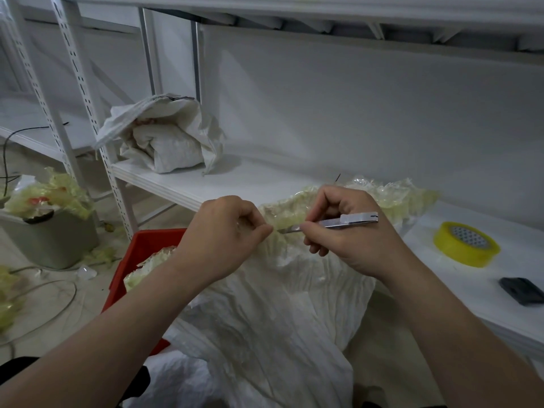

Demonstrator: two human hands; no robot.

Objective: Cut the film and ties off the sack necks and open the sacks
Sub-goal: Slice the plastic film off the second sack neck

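White metal shelving (88, 92) fills a white-walled room, and its low shelf (235, 184) runs across behind the work. A white woven sack (279, 304) stands in front of the person, against the shelf edge. Its neck is bunched and wrapped in yellowish film (290, 214).

The left hand (226, 231) is at the left of the sack's neck with its fingers curled, thumb and forefinger pinching the film. The right hand (344, 234) is at the right of the neck, fingers closed round a knife (350, 221). The blade points left toward the left fingertips and lies against the film. More film lies crumpled behind the neck, on the shelf.

Right of the sack, a yellow tape roll (466, 244) lies flat on the shelf, with a small black object (522, 290) further right; what that object is cannot be told. Just left of the sack, a red crate (147, 245) on the floor holds film scraps. Further left stands a grey bin (50, 240) heaped with more scraps, and cables (50, 307) trail on the floor in front of it. Behind and left of the sack, a second sack (164, 134) sits on the shelf with its mouth gaping and white bundles showing inside.
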